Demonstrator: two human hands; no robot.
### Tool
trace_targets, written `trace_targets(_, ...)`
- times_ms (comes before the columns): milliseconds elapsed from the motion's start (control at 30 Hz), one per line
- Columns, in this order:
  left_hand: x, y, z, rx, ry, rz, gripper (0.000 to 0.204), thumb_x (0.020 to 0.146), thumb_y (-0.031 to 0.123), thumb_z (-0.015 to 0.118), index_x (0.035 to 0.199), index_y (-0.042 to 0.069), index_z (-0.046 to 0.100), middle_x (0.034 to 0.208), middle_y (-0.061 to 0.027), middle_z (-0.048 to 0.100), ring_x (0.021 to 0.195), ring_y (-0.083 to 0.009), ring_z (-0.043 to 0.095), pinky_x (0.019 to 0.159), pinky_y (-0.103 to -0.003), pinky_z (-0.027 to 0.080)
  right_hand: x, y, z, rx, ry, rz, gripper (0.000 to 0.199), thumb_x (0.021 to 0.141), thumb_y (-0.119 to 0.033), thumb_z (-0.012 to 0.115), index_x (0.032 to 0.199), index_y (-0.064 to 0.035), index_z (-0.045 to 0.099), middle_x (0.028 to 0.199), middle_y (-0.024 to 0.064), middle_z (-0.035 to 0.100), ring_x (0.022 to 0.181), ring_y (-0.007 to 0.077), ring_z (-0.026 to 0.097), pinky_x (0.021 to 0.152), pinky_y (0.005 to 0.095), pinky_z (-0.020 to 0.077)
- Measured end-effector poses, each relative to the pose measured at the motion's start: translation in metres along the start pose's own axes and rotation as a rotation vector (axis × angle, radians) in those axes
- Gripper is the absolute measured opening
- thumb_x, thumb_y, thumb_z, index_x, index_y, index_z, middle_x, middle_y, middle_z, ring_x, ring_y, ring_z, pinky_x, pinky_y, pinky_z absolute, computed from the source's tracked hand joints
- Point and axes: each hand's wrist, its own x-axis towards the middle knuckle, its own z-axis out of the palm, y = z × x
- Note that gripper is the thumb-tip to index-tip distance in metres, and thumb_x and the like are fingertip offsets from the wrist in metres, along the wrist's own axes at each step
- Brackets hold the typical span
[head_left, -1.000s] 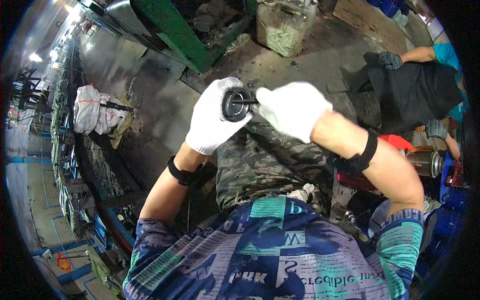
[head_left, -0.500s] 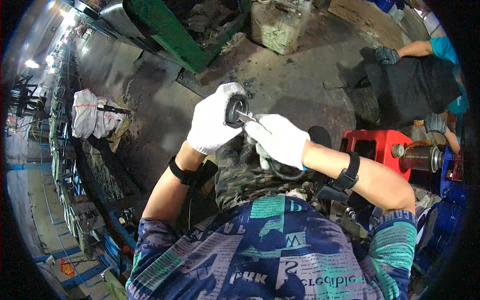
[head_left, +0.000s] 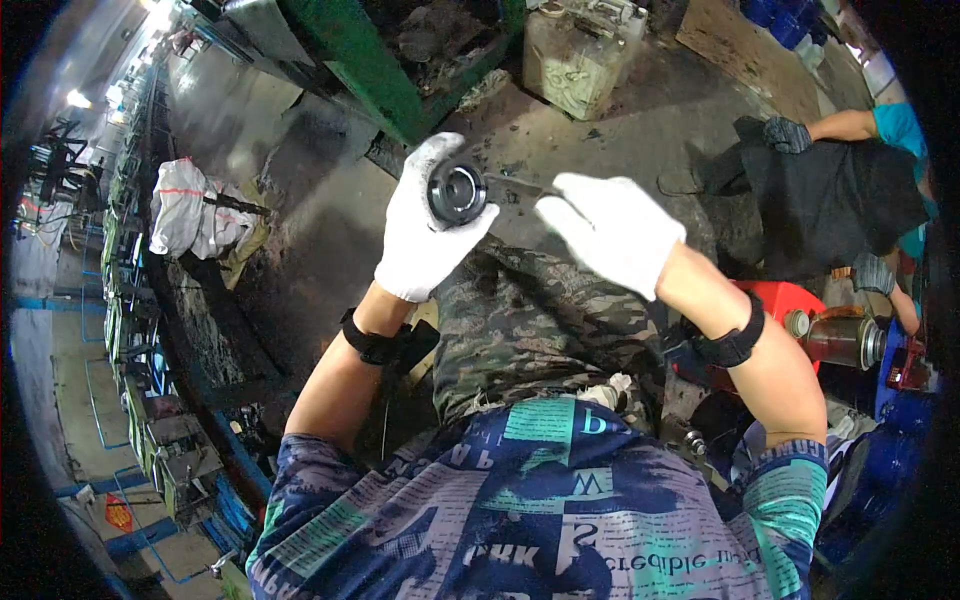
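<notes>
My left hand (head_left: 425, 225), in a white knitted glove with dark smudges on its fingers, is closed around a round black ring-shaped part (head_left: 458, 195). The part's open face is turned up and its rim shines. To the right, apart from the ring's rim, my gloved right hand (head_left: 618, 232) pinches a thin blade-like tool (head_left: 518, 184). Motion blurs the blade, which points left toward the ring; its handle is hidden by the glove. Both hands are above my camouflage trousers (head_left: 530, 310).
A green metal frame (head_left: 365, 85) and a grimy translucent jug (head_left: 575, 65) stand ahead. White sacks (head_left: 200, 215) lie left, near a long row of machinery. At right are a red machine (head_left: 785, 300) and a co-worker's gloved hands holding a dark sheet (head_left: 830, 205).
My right hand has drawn the blade out of the ring and moved right. The left hand has tilted the ring so its face points more upward.
</notes>
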Motion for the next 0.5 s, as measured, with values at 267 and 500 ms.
trace_targets(267, 0.010, 0.001, -0.014, 0.104, -0.172, -0.019, 0.064, 0.074, 0.028, 0.094, 0.125, 0.007, 0.060, 0.121, -0.0142, 0.067, 0.108, -0.0295, 0.071, 0.094, -0.038, 0.058, 0.028, -0.001, -0.007, -0.378, -0.166, -0.084, 0.033, 0.106, -0.039, 0.052, 0.104, -0.0084, 0.066, 0.084, 0.0226, 0.072, 0.081, 0.0451, 0.071, 0.071, 0.0554, 0.0559)
trace_targets(500, 0.023, -0.007, -0.022, 0.158, -0.260, -0.002, 0.064, 0.076, 0.031, 0.089, 0.129, 0.008, 0.060, 0.115, -0.0175, 0.070, 0.098, -0.0352, 0.074, 0.087, -0.040, 0.060, 0.033, -0.008, 0.037, -0.258, -0.050, -0.082, 0.034, 0.105, -0.035, 0.052, 0.098, -0.0033, 0.062, 0.076, 0.0251, 0.070, 0.070, 0.0444, 0.070, 0.063, 0.0541, 0.0548)
